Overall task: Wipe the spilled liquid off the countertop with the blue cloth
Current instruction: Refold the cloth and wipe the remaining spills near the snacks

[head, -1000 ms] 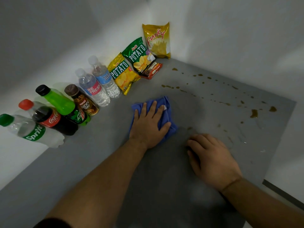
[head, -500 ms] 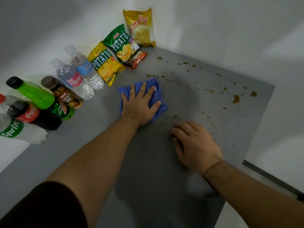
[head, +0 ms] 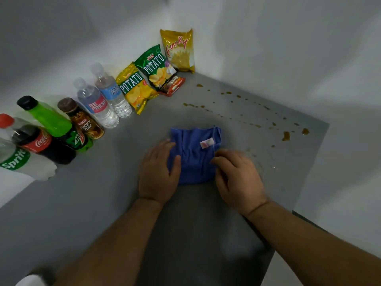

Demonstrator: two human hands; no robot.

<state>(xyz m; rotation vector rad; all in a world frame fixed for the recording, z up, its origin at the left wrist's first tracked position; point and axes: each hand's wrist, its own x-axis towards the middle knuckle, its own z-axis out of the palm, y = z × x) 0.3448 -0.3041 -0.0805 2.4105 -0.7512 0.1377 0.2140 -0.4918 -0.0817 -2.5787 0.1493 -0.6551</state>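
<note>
Bottles [head: 97,104], snack bags [head: 154,67], hands [head: 158,174] flanking cloth [head: 192,155]

countertop [head: 103,203] grey | blue cloth [head: 193,153] | spilled liquid [head: 285,136] | bottles [head: 97,106] | snack bags [head: 136,87]

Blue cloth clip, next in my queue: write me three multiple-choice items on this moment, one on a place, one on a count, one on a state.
1. Where does the blue cloth lie?
A. On the grey countertop, between the two hands
B. On top of the snack bags
C. Over the large drops by the right edge

2. How many clear water bottles stand in the row along the wall?
A. One
B. Two
C. Four

3. What state is the spill in?
A. Wiped away entirely
B. Brown drops still dot the far right of the counter
C. Hidden under the cloth

Answers: 1 A, the left hand and right hand touch its two sides; 2 B, the Refresh bottle and its neighbour; 3 B, brown drops remain uncovered.
</note>
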